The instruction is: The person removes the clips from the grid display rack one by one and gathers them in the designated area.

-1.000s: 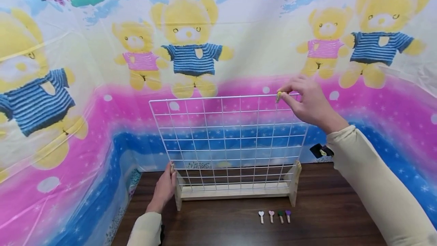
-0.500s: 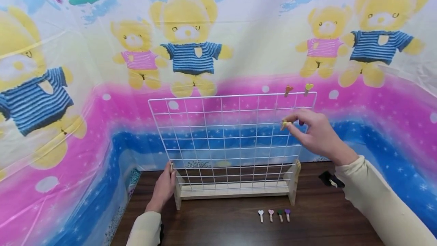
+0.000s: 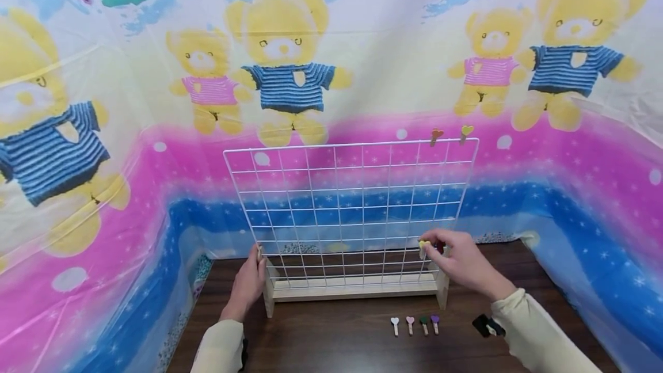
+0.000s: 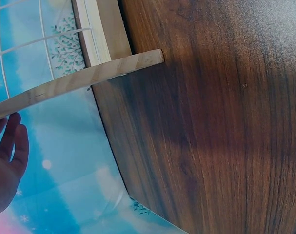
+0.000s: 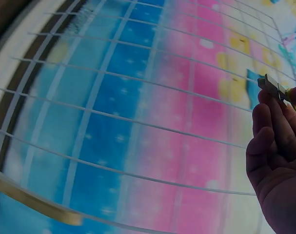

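My right hand (image 3: pixel 463 259) pinches a small wooden clothespin (image 3: pixel 423 246) with a yellow heart on it, in front of the lower right of the white wire grid (image 3: pixel 335 190). In the right wrist view the clothespin (image 5: pixel 273 89) sticks out between thumb and fingertips. My left hand (image 3: pixel 247 282) holds the left upright of the wooden stand (image 3: pixel 357 288) that carries the grid; in the left wrist view its fingertips lie against that upright (image 4: pixel 79 80). On the top wire, at the right, sit an orange heart clothespin (image 3: pixel 436 136) and a yellow-green one (image 3: pixel 467 132).
In front of the stand, several heart clothespins lie in a row: white (image 3: pixel 396 326), pink (image 3: pixel 410 325), green (image 3: pixel 425 325) and purple (image 3: pixel 435 324). The dark wooden table (image 3: pixel 321 341) meets a printed teddy bear cloth (image 3: pixel 393 73) behind and at the sides.
My right hand has come down from the grid's top wire to its lower right, still holding the yellow heart clothespin, uncovering the two clothespins up there. The left hand stays at the upright.
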The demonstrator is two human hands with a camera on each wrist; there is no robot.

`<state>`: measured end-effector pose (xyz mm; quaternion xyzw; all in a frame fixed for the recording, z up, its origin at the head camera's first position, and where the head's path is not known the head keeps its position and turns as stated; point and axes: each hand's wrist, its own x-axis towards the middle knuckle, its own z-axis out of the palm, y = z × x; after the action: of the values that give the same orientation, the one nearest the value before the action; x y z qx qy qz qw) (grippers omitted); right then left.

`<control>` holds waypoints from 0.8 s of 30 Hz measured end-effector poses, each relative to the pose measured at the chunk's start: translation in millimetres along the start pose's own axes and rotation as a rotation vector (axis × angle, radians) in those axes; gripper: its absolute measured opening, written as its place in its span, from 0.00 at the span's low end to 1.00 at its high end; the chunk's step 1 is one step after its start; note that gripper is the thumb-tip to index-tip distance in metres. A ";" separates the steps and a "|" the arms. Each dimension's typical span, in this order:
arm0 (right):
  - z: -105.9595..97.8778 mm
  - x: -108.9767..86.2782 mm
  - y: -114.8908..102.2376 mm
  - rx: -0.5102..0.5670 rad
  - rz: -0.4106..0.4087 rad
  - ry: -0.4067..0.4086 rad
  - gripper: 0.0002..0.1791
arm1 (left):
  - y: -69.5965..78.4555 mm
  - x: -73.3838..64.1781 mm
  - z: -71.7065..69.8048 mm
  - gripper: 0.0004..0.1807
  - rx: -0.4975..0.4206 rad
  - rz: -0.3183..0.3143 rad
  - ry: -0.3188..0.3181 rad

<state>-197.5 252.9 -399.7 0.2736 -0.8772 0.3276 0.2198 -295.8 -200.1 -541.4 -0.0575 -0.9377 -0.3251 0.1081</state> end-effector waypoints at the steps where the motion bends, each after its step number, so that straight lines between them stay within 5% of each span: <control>1: 5.4 -5.3 2.9 0.009 0.022 -0.012 0.07 | -0.1 -0.3 0.0 0.26 0.002 0.000 -0.002; 8: 39.2 -40.5 24.6 0.042 0.186 -0.064 0.06 | -0.9 -0.6 0.2 0.27 0.010 -0.006 -0.011; 15: 70.3 -73.2 45.1 0.103 0.221 -0.077 0.05 | 0.4 -0.9 0.1 0.27 -0.001 -0.003 -0.004; 24: 112.0 -109.4 68.5 0.185 0.358 -0.237 0.06 | 2.0 -1.0 0.2 0.27 0.006 -0.018 -0.012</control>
<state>-180.9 255.3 -569.9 0.1694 -0.8976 0.4060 0.0279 -294.5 -198.4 -540.7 -0.0506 -0.9398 -0.3230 0.0997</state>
